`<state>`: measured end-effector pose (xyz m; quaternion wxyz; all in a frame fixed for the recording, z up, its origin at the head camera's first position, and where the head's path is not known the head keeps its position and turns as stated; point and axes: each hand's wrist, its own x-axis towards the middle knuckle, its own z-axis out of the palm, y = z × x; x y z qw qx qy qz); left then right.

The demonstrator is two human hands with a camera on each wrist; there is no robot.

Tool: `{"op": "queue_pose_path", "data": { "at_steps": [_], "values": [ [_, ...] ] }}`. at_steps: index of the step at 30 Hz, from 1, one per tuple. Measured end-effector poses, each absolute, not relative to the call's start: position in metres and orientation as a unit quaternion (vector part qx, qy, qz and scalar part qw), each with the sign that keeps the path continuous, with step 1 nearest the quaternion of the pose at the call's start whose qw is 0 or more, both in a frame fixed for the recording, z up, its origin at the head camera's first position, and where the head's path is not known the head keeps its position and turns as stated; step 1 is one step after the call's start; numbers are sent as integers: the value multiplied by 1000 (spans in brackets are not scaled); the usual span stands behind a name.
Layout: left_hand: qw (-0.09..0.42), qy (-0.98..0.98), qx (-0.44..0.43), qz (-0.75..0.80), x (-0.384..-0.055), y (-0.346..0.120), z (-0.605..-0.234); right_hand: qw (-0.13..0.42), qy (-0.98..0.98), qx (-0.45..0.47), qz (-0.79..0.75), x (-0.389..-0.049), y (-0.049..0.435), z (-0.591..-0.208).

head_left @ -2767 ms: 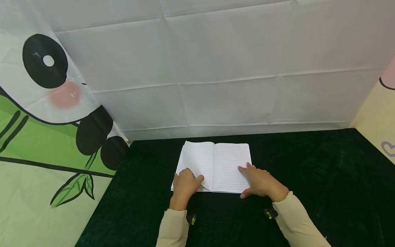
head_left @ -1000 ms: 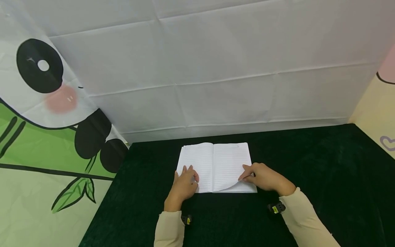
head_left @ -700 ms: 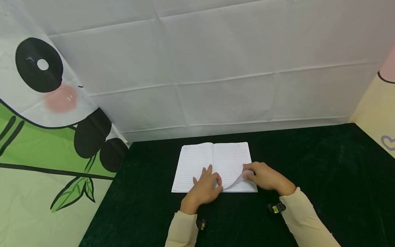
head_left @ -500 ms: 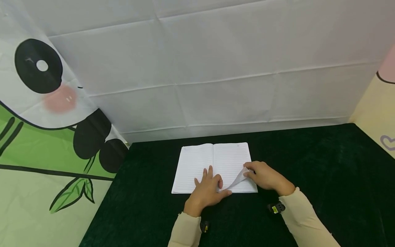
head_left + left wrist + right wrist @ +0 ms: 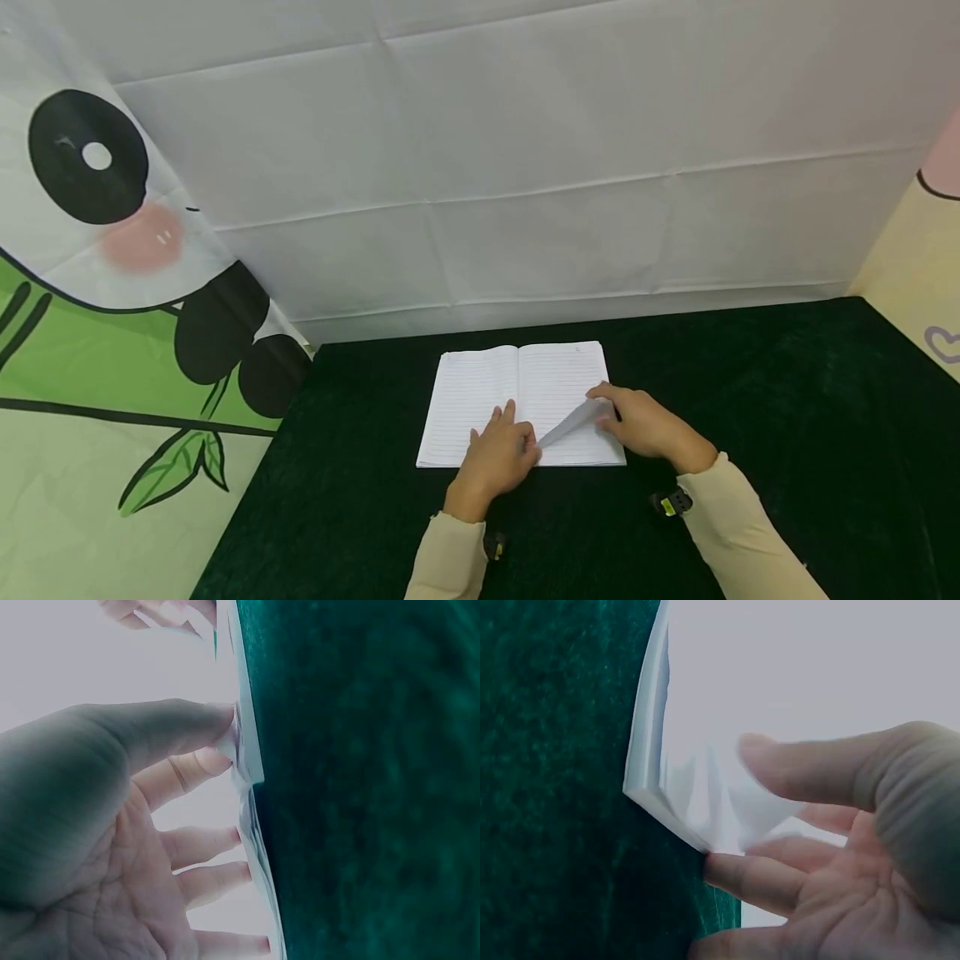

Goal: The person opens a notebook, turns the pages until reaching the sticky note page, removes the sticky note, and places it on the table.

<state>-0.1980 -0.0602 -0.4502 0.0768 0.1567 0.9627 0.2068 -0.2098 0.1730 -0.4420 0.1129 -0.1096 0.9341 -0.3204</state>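
An open lined notebook [image 5: 467, 392] lies on the dark green cloth. The lower corner of its right-hand page [image 5: 572, 425] is folded up toward the left. My right hand [image 5: 651, 425] holds that lifted corner between thumb and fingers at the notebook's right edge. Low near the spine, my left hand [image 5: 495, 462] pinches the page's bottom edge with thumb and index finger, the other fingers spread over the paper. The left wrist view has the thumb [image 5: 180, 727] meeting the index finger at the crumpled edge. In the right wrist view, the thumb [image 5: 802, 769] lies over the bent page [image 5: 761, 810].
Dark green cloth [image 5: 750, 417] covers the table around the notebook. A white sheet [image 5: 525, 167] hangs behind it. Printed cartoon panels stand at the left [image 5: 97, 350] and right [image 5: 915, 308].
My left hand has moved right from the left page to the bottom edge beside the spine. My right hand has lifted the right page's corner and folded it further inward.
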Motion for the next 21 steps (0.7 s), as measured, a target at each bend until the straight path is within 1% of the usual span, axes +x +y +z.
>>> {"op": "queue_pose_path", "data": {
  "at_steps": [5,12,17,21],
  "values": [
    [67,962,155,217,-201,-66,-450,124,936,-90,-316,-209,170,-441],
    [74,960,136,233,-204,-70,-449,138,941,-53,-304,-203,162,-441],
    [73,957,125,250,-202,-73,-445,139,947,-82,-277,-200,160,-441],
    [55,956,109,265,-200,-75,-444,155,948,-105,-257,-198,157,-440]
  ]
}}
